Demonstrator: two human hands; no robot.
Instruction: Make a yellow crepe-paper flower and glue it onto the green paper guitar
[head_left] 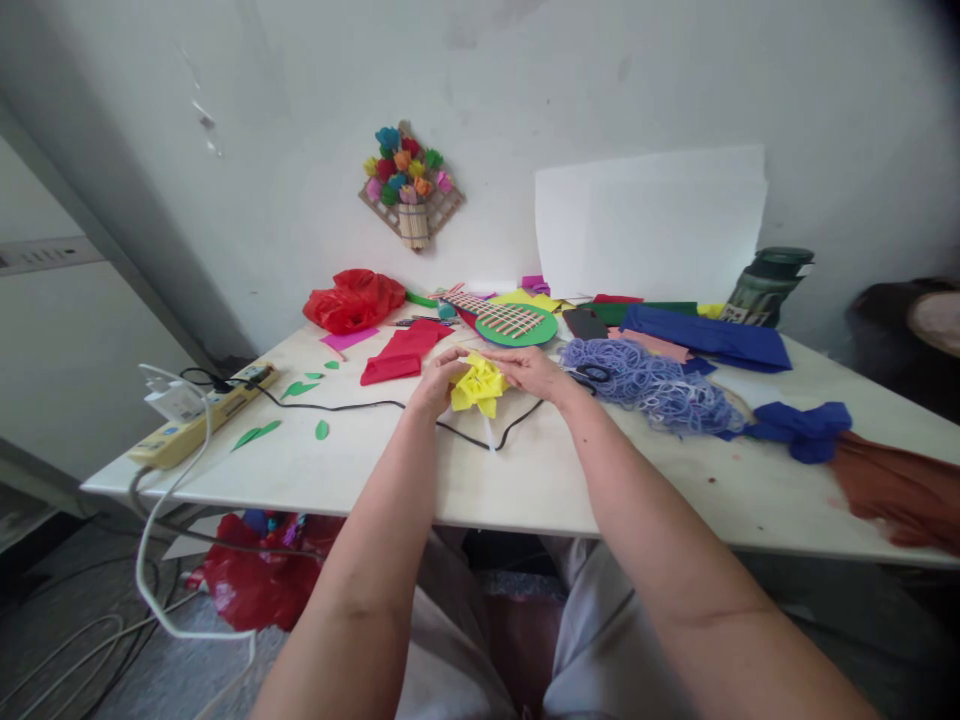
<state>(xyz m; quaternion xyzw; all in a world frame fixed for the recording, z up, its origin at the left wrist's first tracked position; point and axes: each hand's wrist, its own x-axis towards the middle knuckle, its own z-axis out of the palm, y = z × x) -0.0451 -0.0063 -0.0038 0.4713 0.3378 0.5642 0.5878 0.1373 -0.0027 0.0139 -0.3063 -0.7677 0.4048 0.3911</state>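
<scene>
A crumpled yellow paper flower (pixel 478 386) sits between both hands above the white table (pixel 525 480). My left hand (pixel 436 380) grips its left side with curled fingers. My right hand (pixel 531 371) pinches its upper right edge. A thin white stem (pixel 489 432) hangs down from the flower toward the table. A black cable (pixel 360 405) runs across the tabletop under the hands.
Red folded paper (pixel 401 353), a red plastic bag (pixel 351 299), green paper leaves (pixel 259 433) and a power strip (pixel 202 415) lie left. A green woven disc (pixel 516 322), purple yarn (pixel 649 385), blue paper (pixel 709 338), scissors (pixel 592 374) and a dark bottle (pixel 766 285) lie right. Another person (pixel 911 335) is at far right.
</scene>
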